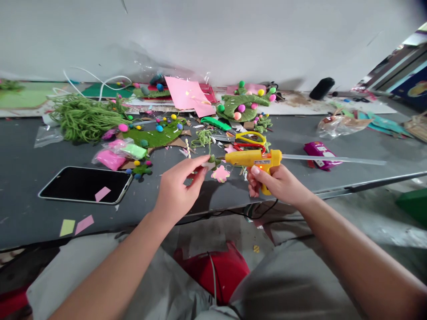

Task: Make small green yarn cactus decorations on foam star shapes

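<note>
My right hand (278, 183) is wrapped round the handle of a yellow hot glue gun (243, 157), thumb on its side near a lit orange light. A long clear glue stick (333, 158) juts from the gun's back. The nozzle points left, right at a small green yarn piece (211, 158) pinched between thumb and fingers of my left hand (176, 186). Whether nozzle and piece touch, I cannot tell. A green strand rises from the piece toward loose green yarn (202, 138). Just below the nozzle is a pink flower cutout (220, 174).
Scissors (251, 138) and a green cutter (215, 123) lie behind the gun. To the left are a phone (86, 184), a yarn bundle (83, 118) and green felt (153, 134) with pompoms. A purple packet (320, 155) lies under the glue stick; a black cable (230, 212) hangs along the table edge.
</note>
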### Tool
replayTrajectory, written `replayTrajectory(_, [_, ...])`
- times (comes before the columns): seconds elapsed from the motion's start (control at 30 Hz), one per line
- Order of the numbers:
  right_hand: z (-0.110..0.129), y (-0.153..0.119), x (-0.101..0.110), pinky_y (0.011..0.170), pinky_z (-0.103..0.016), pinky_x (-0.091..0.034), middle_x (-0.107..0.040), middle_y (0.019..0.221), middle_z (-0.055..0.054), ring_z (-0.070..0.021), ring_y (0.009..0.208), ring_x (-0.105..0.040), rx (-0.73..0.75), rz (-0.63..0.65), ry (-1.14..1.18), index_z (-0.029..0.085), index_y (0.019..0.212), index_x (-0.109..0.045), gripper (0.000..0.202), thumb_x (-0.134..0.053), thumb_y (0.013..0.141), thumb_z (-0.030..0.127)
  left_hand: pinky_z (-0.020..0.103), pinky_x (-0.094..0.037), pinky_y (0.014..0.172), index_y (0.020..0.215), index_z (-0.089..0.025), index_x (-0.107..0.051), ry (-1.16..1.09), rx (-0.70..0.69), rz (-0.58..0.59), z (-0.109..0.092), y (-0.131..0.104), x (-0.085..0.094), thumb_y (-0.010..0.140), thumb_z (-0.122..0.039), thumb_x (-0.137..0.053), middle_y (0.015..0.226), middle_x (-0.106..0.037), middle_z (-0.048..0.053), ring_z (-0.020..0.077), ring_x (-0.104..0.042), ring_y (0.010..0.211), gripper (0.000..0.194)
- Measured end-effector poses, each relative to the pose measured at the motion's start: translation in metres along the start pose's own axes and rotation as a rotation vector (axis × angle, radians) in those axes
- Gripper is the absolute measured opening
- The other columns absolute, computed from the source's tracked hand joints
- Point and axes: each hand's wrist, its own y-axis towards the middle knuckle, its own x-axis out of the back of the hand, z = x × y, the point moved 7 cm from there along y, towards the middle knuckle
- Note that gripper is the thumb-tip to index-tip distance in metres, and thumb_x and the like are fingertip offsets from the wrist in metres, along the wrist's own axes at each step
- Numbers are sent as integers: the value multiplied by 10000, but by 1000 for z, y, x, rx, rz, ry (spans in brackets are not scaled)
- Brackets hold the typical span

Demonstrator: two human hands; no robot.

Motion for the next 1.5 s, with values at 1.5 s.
replayTrajectory(1.5, [7, -5, 1, 561, -220, -516, -605, 784, -37, -99, 626, -567, 91, -61, 74, 173, 820, -627, 512, -653, 913, 675, 234, -605, 656, 1134, -231, -791, -808, 748, -52, 39, -9, -18, 766, -303, -902, 947, -793, 46, 176, -766, 812, 391])
